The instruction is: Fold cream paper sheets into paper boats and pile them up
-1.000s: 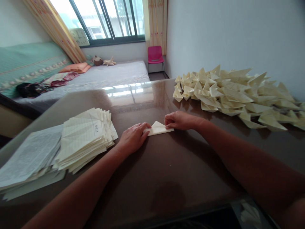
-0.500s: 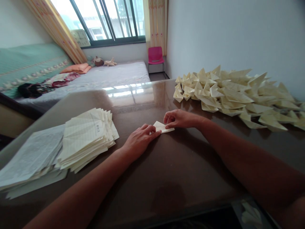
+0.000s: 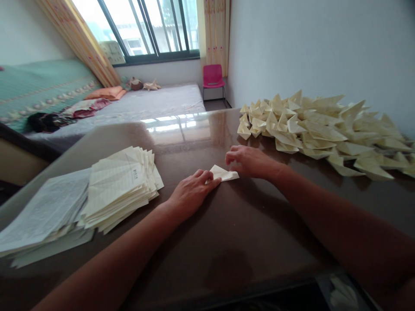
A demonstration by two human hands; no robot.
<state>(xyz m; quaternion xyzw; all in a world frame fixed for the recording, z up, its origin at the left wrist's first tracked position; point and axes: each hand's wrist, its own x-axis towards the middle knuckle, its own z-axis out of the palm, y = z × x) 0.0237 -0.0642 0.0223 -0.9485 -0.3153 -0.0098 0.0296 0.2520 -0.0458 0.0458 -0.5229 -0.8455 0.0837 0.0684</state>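
Down on the glossy brown table [image 3: 246, 233], seen from the head camera, a small folded paper piece [image 3: 224, 174] lies flat between the two hands, roughly at the centre of the tabletop. Its long axis runs left to right, tilted slightly so the right end sits a touch lower in the picture; the visible peak of the fold points away from the person, toward the far edge. The left hand [image 3: 192, 193] lies just to the left and nearer side of the piece, palm down, fingers held together and extended, the fingertips resting on or against the piece's left end. The right hand [image 3: 251, 161] sits just right of it, fingers curled and bunched over the right end; whether they pinch the paper or only press it flat cannot be told. Both hands touch the piece, so neither is clearly nearer. Well apart to the left, a fanned stack of flat sheets [image 3: 119, 190] rests by the table's edge. To the right, beyond the right forearm, a big heap of folded paper shapes [image 3: 320, 129] spreads along the wall.
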